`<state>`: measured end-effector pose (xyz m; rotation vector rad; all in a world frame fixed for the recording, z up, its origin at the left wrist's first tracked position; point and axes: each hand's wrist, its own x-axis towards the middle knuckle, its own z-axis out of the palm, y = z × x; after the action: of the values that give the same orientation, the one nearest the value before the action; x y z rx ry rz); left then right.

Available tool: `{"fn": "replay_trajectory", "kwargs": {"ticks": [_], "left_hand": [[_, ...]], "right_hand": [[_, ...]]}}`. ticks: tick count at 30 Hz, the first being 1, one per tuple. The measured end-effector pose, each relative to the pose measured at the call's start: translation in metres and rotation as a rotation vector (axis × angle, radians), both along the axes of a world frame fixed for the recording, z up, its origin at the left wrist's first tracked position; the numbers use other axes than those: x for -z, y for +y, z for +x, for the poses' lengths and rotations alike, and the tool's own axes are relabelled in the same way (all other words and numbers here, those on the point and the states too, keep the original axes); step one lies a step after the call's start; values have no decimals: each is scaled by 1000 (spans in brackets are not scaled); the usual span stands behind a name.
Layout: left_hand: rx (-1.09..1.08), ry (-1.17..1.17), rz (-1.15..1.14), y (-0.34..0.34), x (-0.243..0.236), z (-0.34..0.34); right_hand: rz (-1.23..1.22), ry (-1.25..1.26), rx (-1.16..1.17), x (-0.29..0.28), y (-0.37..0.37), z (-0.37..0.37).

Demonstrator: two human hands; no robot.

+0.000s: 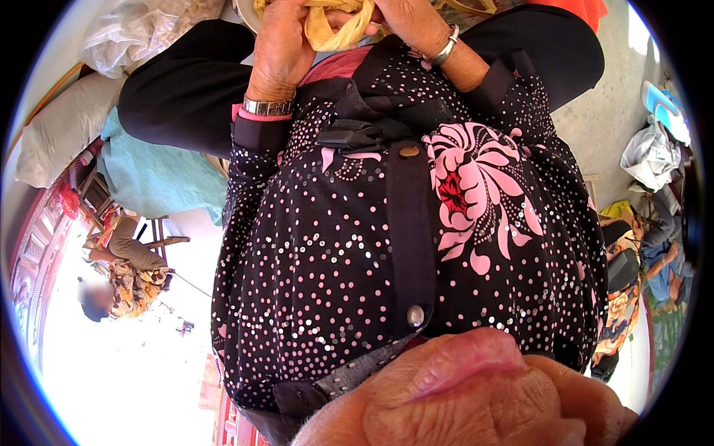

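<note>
Yellow husk (331,28) sits at 12 o'clock, pinched between the 2 hands: the left hand (279,46) closes on it from 9 o'clock, the right hand (413,24) from 3 o'clock. 1 watch (268,106) bands the left wrist, 1 bangle (446,48) the right. Below hangs a black spotted blouse (335,245) with 1 pink flower (476,193). At 8 o'clock, well apart, sits another person (130,275).
</note>
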<state>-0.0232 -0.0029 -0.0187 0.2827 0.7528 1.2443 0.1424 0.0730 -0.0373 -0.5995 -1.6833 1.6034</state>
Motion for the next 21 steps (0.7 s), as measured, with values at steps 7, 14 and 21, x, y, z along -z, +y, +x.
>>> {"fn": "replay_trajectory", "kwargs": {"ticks": [7, 14, 21], "left_hand": [[23, -161, -124, 2, 21, -16], [-32, -273, -44, -3, 19, -36], [-98, -86, -50, 2, 13, -39]], "right_hand": [[-216, -42, 82, 17, 0, 17], [-297, -174, 267, 42, 11, 76], [-310, -443, -238, 3, 12, 57]]}}
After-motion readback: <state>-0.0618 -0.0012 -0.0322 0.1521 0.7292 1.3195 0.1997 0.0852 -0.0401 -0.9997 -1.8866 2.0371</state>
